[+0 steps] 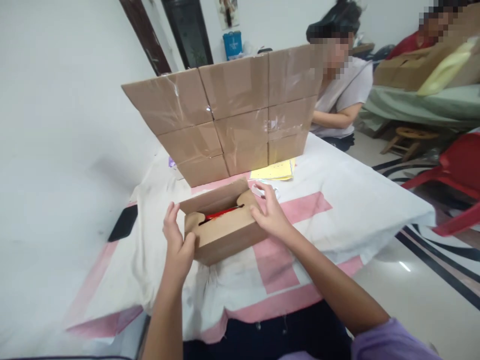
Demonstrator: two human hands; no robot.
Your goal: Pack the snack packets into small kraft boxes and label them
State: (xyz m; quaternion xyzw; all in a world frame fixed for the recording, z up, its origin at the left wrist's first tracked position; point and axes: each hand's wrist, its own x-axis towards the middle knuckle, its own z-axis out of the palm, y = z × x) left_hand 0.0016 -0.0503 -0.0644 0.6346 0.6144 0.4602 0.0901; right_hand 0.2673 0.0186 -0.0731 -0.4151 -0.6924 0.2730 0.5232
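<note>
A brown cardboard box (232, 235) sits before me on the cloth, its back lid flap (213, 196) raised and its side flaps folded inward. Something red (222, 214) shows through the gap between those flaps; its kind is hidden. My left hand (179, 237) grips the left end, thumb against the front corner and fingers up along the side. At the right end, my right hand (270, 212) has its thumb by the top edge and curled fingers behind the corner. A white piece (258, 191) lies beside those fingers.
Behind the box stands a large taped cardboard panel (240, 115). Yellow papers (273, 171) lie at its foot, and a black phone-like slab (123, 222) is at the table's left edge. A person (341, 107) sits beyond the panel. A red chair (457, 170) is at right.
</note>
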